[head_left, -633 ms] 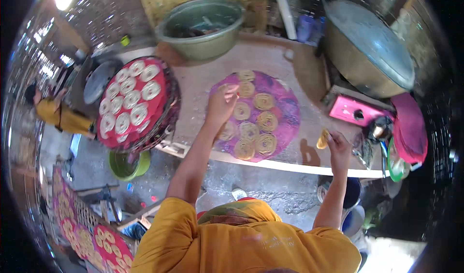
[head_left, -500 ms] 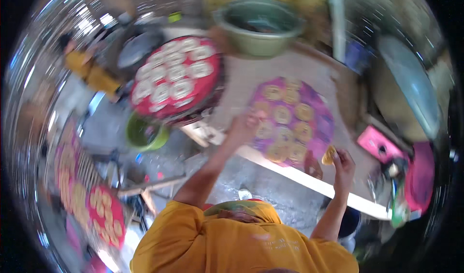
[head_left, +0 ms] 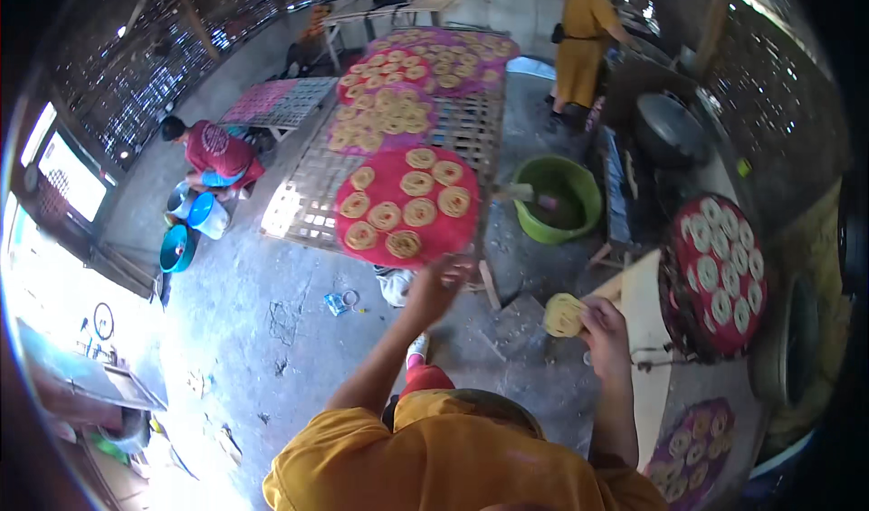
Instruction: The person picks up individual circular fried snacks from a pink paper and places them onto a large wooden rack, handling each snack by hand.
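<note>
In my right hand (head_left: 608, 332) is a flat, yellowish noodle coil (head_left: 564, 315), pinched at its right edge between thumb and fingers. My left hand (head_left: 444, 280) is stretched forward at the near edge of a round red mat (head_left: 362, 230), its fingers slightly blurred and apart. Nothing shows in it, and I cannot tell whether it touches the mat. Several similar noodle coils (head_left: 419, 211) lie spaced out on that mat, which rests on the near end of a slatted bamboo rack (head_left: 303, 194).
More coil-covered mats (head_left: 380, 117) lie farther along the rack. A green tub (head_left: 561, 201) stands right of it. Right are a red round tray of pale coils (head_left: 724, 271) and a purple mat (head_left: 674, 443). One person (head_left: 217, 153) crouches by buckets at left; another (head_left: 584, 40) stands far right.
My view has turned left, from the worktable to the rack. The right hand still holds a noodle coil. The left hand has left the purple mat and is now beside the red mat.
</note>
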Demonstrator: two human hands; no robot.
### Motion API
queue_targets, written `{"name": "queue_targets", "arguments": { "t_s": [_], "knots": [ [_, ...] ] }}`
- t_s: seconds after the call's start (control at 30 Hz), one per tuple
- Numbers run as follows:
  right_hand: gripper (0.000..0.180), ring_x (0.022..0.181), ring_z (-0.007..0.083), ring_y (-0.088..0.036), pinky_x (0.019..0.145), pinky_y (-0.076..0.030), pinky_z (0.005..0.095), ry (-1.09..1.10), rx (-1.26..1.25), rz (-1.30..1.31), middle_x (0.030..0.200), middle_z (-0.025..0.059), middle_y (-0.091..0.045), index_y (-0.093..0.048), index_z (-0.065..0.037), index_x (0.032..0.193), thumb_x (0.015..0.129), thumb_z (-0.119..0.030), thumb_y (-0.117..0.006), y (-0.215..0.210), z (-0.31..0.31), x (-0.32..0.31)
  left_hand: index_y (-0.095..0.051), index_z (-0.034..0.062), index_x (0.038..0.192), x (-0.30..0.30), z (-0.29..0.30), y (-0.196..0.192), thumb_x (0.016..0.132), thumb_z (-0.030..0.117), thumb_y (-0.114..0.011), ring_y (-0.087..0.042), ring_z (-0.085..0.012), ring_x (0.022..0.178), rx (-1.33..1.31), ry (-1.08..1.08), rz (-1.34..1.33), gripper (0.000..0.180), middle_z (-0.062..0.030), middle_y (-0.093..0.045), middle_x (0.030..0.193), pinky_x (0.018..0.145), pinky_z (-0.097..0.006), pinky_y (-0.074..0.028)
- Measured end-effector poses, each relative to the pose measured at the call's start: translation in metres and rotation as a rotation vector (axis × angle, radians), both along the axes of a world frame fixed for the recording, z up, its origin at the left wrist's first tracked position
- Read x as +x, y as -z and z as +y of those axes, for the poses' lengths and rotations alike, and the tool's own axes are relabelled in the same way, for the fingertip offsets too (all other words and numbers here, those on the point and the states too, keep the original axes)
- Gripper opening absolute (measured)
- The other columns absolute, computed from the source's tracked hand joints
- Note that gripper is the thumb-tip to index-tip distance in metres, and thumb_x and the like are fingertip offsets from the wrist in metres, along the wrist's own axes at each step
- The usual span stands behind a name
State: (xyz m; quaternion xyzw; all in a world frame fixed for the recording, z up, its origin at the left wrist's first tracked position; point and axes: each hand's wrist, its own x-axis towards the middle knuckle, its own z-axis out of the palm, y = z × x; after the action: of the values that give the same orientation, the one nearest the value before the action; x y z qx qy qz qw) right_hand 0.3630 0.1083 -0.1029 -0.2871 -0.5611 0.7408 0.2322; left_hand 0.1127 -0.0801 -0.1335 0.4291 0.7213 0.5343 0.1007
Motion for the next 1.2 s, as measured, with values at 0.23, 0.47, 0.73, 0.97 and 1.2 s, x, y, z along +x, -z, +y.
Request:
{"name": "queue_targets", "arguments": {
  "t_s": [0.23,0.47,0.73,0.97,1.2],
  "knots": [
    [0.018,0.085,0.0086,-0.059,0.074,-0.047,0.0251,-0.318,0.522,0.094,0.092,0.0034,-0.063,-0.060,-0.001,0.103,0.093,-0.016,-0.057,0.001,0.000,-0.308,-0.063,0.0039,0.100,-0.207,-0.134,0.034,0.083,0.016,-0.063,-0.060,-0.0368,0.089,-0.195,-0.642,0.215,0.021,-0.0163,-0.064,0.099,0.074,-0.042,-0.049],
    [0.017,0.089,0.0329,-0.064,0.072,-0.050,0.0372,-0.029,1.115,0.070,0.097,0.0154,-0.066,-0.059,-0.004,0.108,0.092,-0.007,-0.052,0.004,-0.015,-0.539,-0.065,0.0065,0.100,-0.320,-0.125,0.064,0.081,0.015,-0.062,-0.059,-0.0341,0.095,-0.320,-0.596,0.325,0.021,-0.0122,-0.062,0.106,0.084,-0.045,-0.045],
    [0.014,0.092,0.0268,-0.064,0.077,-0.048,0.0351,-0.490,0.833,-0.052,0.094,0.0129,-0.065,-0.060,-0.003,0.103,0.090,-0.003,-0.055,0.042,-0.022,-0.522,-0.066,0.0104,0.084,-0.365,-0.113,0.088,0.075,0.016,-0.068,-0.059,-0.0330,0.088,-0.210,-0.470,0.168,0.011,-0.0113,-0.063,0.094,0.079,-0.045,-0.046],
    [0.029,0.098,0.0276,-0.064,0.080,-0.050,0.0323,-0.692,0.815,-0.217,0.107,0.0135,-0.064,-0.054,-0.007,0.118,0.090,-0.002,-0.051,0.015,-0.066,-0.488,-0.061,0.0049,0.079,-0.378,-0.114,0.083,0.076,0.010,-0.065,-0.058,-0.0368,0.085,-0.197,-0.395,0.219,0.007,-0.0167,-0.062,0.090,0.074,-0.046,-0.045],
    [0.022,0.088,0.0261,-0.067,0.073,-0.052,0.0342,0.125,0.965,-0.621,0.100,0.0135,-0.067,-0.060,-0.004,0.110,0.088,-0.008,-0.058,0.062,-0.007,-0.382,-0.057,0.0000,0.088,-0.379,-0.116,0.087,0.081,0.009,-0.061,-0.058,-0.0415,0.081,-0.220,-0.303,0.277,0.012,-0.0222,-0.061,0.088,0.069,-0.047,-0.047]
  ]
}}
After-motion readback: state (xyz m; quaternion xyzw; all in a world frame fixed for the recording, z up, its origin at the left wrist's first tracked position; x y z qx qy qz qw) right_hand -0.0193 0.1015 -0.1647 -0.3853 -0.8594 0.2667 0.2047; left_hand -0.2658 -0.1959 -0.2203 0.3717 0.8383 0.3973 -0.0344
